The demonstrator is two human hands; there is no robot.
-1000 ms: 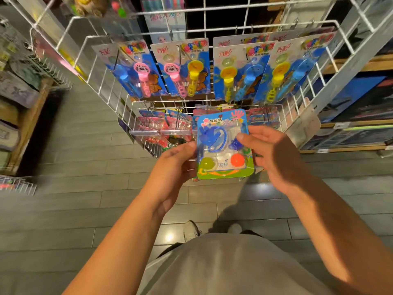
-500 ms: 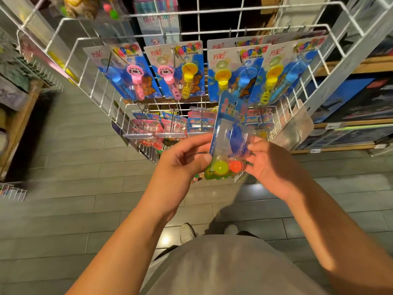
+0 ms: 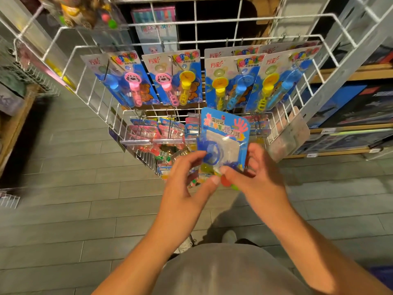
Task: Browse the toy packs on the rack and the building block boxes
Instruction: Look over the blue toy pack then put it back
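While both hands meet at the centre of the frame, a blue toy pack (image 3: 223, 141) stands upright between them, its printed face toward the camera. The right hand (image 3: 255, 173) pinches the pack's lower part, thumb across the clear blister in front and fingers curled behind the right edge. The left hand (image 3: 187, 177) sits just beside the pack's lower left corner with fingers loosely bent; its fingertips reach the blister's left side and its thumb lies near the right thumb, but I cannot tell whether this grip truly closes on the pack. Inside the blister show a blue hand-shaped toy, a yellowish ball and an orange one, partly hidden by the thumbs.

Behind the pack, filling the upper half of the frame, rises a white wire rack (image 3: 148, 42). A row of bubble wand packs (image 3: 178, 77) hangs across it, wands in pink, yellow and blue. Below them, just left of the held pack, smaller packs (image 3: 153, 135) hang on hooks. At the right edge, dark boxes (image 3: 359, 107) lie on wooden shelves. Grey floor tiles (image 3: 74, 188) spread across the lower left.
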